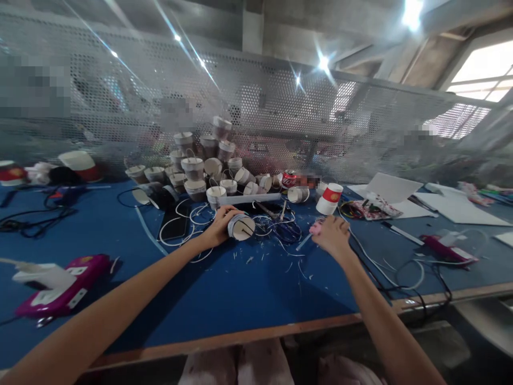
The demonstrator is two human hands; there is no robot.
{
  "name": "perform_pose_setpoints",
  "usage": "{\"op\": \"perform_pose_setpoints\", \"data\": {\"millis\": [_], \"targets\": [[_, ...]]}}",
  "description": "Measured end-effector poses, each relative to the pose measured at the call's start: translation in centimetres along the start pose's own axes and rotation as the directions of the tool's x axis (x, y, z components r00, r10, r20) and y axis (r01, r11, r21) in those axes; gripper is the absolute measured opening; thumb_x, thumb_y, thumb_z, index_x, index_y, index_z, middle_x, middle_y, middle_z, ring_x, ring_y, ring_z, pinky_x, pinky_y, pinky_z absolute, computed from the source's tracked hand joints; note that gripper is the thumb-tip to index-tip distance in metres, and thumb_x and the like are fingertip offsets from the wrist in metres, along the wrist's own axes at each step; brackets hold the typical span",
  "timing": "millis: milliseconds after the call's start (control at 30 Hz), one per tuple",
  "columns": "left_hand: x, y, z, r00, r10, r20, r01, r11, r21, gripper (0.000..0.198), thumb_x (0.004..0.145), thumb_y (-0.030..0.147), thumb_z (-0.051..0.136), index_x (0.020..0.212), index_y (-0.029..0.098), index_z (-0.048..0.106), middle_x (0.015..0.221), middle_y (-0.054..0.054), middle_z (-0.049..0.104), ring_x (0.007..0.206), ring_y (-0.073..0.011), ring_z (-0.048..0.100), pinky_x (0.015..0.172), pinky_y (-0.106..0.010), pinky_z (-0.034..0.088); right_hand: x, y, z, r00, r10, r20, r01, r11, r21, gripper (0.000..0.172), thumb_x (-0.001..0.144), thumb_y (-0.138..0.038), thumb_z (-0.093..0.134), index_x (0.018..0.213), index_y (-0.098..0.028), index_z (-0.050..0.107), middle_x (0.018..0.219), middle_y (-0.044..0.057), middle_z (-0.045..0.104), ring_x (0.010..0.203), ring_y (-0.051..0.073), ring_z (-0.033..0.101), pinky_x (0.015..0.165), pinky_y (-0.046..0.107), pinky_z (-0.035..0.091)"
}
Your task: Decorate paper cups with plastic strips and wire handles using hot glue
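My left hand (219, 226) is closed round a small grey cup (242, 227), tipped so that its pale round face with dark slits shows. Farther right, my right hand (333, 234) is wrapped round a pink tool (316, 228), from which a translucent stick points down and left. Most of the tool is hidden by the fingers. White and blue wires (286, 230) lie tangled between both hands, with small white scraps on the blue table (256, 294). Just behind the right hand stands a red and white paper cup (329, 199).
Many similar cups (194, 168) are stacked at the back, beside a red can (289, 179). Magenta power strips (90, 270) lie left and right with cables. A black phone (173, 224) lies left of my left hand. Papers (452, 206) are at the back right.
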State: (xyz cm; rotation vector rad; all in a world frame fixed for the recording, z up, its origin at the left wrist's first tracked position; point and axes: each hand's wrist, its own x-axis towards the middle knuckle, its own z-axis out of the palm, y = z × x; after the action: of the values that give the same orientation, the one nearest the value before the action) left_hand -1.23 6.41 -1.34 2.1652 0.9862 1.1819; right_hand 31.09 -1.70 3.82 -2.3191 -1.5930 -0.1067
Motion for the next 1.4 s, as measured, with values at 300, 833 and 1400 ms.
{"op": "perform_pose_setpoints", "data": {"millis": [300, 833, 1400], "targets": [[0.0, 1.2, -1.3, 0.937, 0.289, 0.195, -0.343, 0.868, 0.36, 0.06, 0.076, 0.001, 0.043, 0.131, 0.024, 0.036, 0.13, -0.011, 0.04, 0.121, -0.0252, 0.037, 0.1, -0.048, 0.033, 2.0, 2.0, 1.5, 0.979, 0.079, 0.186, -0.05, 0.987, -0.156, 0.057, 0.069, -0.034, 0.058, 0.113, 0.0, 0.045, 0.112, 0.025, 0.046, 0.101, 0.033, 0.055, 0.08, 0.039, 0.042], [-1.2, 1.7, -1.2, 0.956, 0.258, 0.139, -0.289, 0.911, 0.295, 0.057, 0.075, 0.014, 0.055, 0.128, 0.021, 0.034, 0.122, -0.013, 0.041, 0.118, -0.0255, 0.039, 0.101, -0.048, 0.032, -0.6, -1.8, 0.5, 0.764, -0.543, 0.348, -0.268, 0.224, 0.937, 0.029, 0.07, -0.043, 0.052, 0.067, -0.015, 0.057, 0.04, -0.001, 0.053, 0.028, 0.011, 0.042, 0.028, 0.023, 0.035], [-2.4, 4.6, -3.6, 0.88, 0.005, 0.475, -0.139, 0.959, 0.248, 0.075, 0.08, 0.031, 0.056, 0.141, 0.026, 0.013, 0.148, -0.012, 0.016, 0.135, -0.0286, 0.019, 0.107, -0.048, 0.025, -0.7, -4.7, 2.7, 0.64, -0.64, 0.425, -0.382, 0.215, 0.899, 0.026, 0.061, -0.038, 0.054, 0.054, -0.013, 0.057, 0.045, 0.003, 0.061, 0.025, 0.01, 0.043, 0.024, 0.02, 0.033]]}}
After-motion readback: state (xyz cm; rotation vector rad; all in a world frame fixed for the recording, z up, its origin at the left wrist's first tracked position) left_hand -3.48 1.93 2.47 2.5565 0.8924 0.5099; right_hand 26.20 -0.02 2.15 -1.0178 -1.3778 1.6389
